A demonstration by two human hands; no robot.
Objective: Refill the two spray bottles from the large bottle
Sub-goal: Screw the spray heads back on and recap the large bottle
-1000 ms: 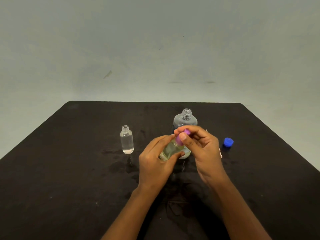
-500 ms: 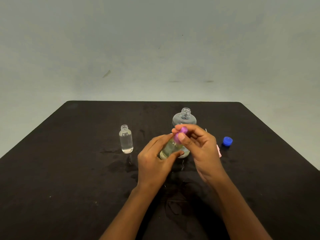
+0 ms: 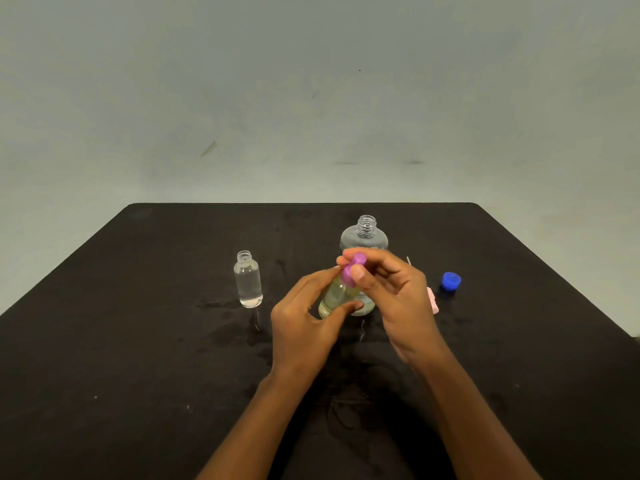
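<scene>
Gripping spray bottle (image 3: pixel 336 296), left hand (image 3: pixel 304 329); right hand (image 3: pixel 398 299) pinches its purple cap (image 3: pixel 349 271), half hiding large bottle (image 3: pixel 363 236).

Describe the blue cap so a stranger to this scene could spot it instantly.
On the black table, find the large open-necked bottle near the middle. To its right, past a small pink piece, sits the blue cap, alone. It is the only blue thing there.

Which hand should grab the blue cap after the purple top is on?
Probably the right hand, now pinching the purple top. The blue cap lies on the table on that side, near the open big bottle. The left hand grips the small bottle and would have to cross over.
</scene>
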